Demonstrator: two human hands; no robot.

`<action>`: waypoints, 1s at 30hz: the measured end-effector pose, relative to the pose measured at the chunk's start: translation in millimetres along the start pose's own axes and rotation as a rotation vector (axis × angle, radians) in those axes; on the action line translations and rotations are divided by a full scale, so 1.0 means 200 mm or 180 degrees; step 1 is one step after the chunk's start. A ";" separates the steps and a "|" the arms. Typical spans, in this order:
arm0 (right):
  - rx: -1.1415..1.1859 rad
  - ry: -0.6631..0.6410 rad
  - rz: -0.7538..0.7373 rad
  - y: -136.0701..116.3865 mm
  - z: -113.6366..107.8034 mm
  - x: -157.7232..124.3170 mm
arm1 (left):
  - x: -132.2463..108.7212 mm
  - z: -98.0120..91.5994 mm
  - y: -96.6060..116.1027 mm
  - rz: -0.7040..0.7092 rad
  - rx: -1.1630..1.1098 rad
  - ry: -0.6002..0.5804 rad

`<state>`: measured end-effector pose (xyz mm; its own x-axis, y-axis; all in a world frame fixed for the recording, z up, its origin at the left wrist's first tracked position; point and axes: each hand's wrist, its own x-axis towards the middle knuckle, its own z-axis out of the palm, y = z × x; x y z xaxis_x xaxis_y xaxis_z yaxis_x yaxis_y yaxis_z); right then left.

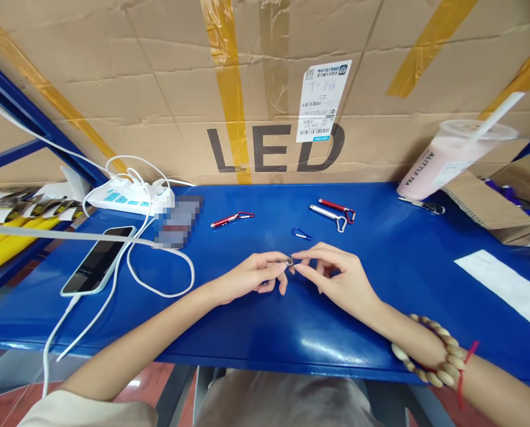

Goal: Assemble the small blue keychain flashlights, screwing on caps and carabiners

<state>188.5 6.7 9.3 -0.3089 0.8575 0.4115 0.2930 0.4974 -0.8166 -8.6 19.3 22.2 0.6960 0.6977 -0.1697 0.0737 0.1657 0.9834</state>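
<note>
Near the front edge of the glossy blue tabletop (247, 332), with bare surface all around, the left hand (256, 276) and right hand (336, 279) pinch a tiny silver metal piece (289, 261) narrowly between thumb and forefinger tips at mid-table; it is too small to tell its long axis. Just beyond lie a small blue carabiner clip (301, 233), a red keychain torch (229, 220) and a silver keychain torch (326, 212), both roughly crosswise, with a black smartphone (96, 267) and looped white cable (167, 295) left. A brown cardboard box wall (158, 89) closes the back edge, a pink lidded drink cup (447, 160) tilted against it.
</note>
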 end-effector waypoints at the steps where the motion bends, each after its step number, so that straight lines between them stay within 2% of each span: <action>1: 0.0007 -0.0018 -0.0104 0.00 0.00 0.00 | 0.00 0.01 0.00 0.0029 0.0091 -0.0008; 5: 0.0016 -0.0033 -0.0336 0.00 0.00 0.01 | -0.02 0.04 0.01 0.0114 0.0469 0.0058; 13: -0.0072 0.0062 -0.0157 -0.01 -0.02 0.02 | -0.03 0.06 0.03 0.0185 0.0996 0.0351; 18: -0.0185 0.0065 -0.0044 -0.01 -0.03 0.02 | -0.02 0.06 0.03 0.0208 0.1083 0.0447; 23: -0.0242 -0.0005 0.0082 0.00 -0.03 0.02 | -0.01 0.07 0.02 0.0159 0.1186 0.0504; 27: -0.0144 -0.0105 0.0110 0.01 -0.02 0.01 | 0.00 0.09 0.01 0.0176 0.1671 0.0529; 30: -0.0092 -0.0105 0.0046 0.01 -0.02 0.01 | 0.00 0.09 0.01 0.0199 0.1777 0.0510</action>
<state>192.0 9.2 10.2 -0.3339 0.8600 0.3860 0.3234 0.4891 -0.8101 5.2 7.0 25.3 0.5977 0.7982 -0.0750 0.4314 -0.2413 0.8693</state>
